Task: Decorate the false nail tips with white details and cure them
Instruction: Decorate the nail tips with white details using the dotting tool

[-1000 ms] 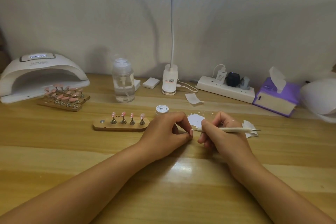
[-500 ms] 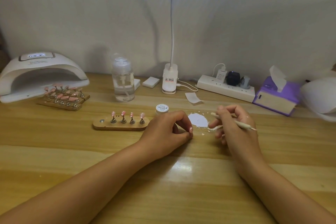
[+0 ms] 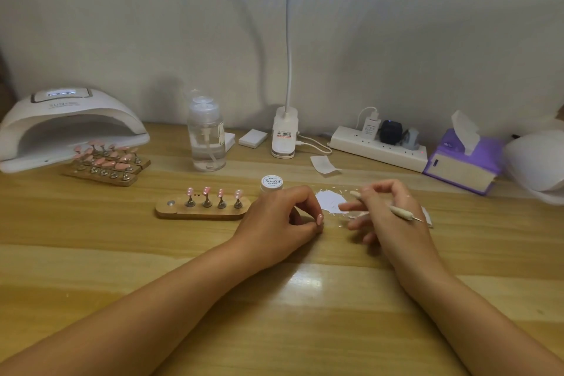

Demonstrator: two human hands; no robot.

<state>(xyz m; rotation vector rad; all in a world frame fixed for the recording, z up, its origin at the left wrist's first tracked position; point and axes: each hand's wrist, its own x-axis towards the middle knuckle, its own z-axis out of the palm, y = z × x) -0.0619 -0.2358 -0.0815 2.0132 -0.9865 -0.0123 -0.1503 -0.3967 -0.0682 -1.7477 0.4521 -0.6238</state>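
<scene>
My left hand (image 3: 279,218) rests on the wooden table with its fingers curled, pinching a pink nail tip (image 3: 319,218) at the fingertips. My right hand (image 3: 386,218) holds a slim white dotting tool (image 3: 400,212) that lies across its fingers, metal point to the right; the lower fingers are blurred. Between the hands lies a white paper scrap (image 3: 329,201) with white paint flecks around it. A small white paint jar (image 3: 271,183) stands just behind my left hand. To the left, a wooden stand (image 3: 201,213) carries several pink tips on metal holders.
A white curing lamp (image 3: 67,127) stands at the back left, with more wooden stands of pink tips (image 3: 106,163) in front of it. Behind are a clear pump bottle (image 3: 207,136), a desk lamp base (image 3: 284,136), a power strip (image 3: 378,146) and a purple tissue box (image 3: 464,162).
My right hand pulled away from my left hand to the right and turned the tool, so its white end now points up and left. My left hand stayed put.
</scene>
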